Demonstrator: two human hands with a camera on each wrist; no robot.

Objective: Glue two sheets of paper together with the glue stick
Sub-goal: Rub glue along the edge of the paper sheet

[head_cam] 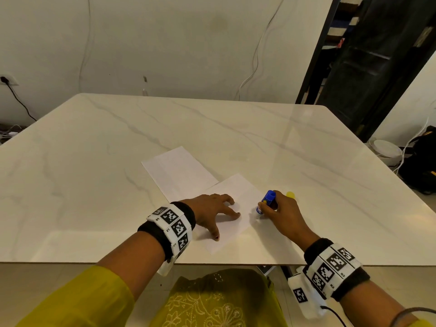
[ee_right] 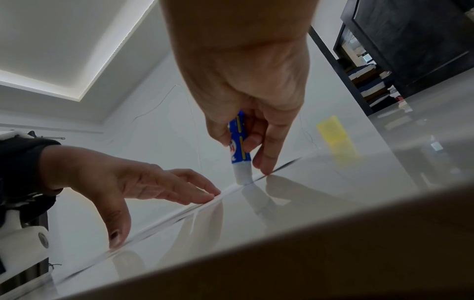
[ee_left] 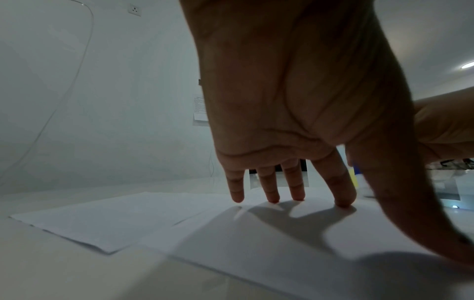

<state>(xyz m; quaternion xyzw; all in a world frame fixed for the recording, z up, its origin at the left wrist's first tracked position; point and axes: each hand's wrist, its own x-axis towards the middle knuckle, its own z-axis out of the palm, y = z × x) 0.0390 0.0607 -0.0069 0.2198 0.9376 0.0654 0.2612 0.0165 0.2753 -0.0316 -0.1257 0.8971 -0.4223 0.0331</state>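
Paper sheets lie flat on the marble table [head_cam: 94,147], and I list the items from largest to smallest. The far sheet [head_cam: 179,172] lies toward the table's middle; the near sheet [head_cam: 238,197] overlaps its near corner and reaches toward the table's front edge. My left hand [head_cam: 210,212] rests on the near sheet with the fingers [ee_left: 343,194] spread wide and straight, their tips and the thumb pressing the paper down. My right hand [head_cam: 282,212] holds the blue glue stick [head_cam: 265,204], fingers and thumb curled round its barrel; the stick stands nearly upright, its white tip touching the right edge of the near sheet. One straight finger [ee_right: 266,160] of that hand touches the same edge just beside the tip. The yellow cap [head_cam: 290,194] lies on the table just beyond my right hand.
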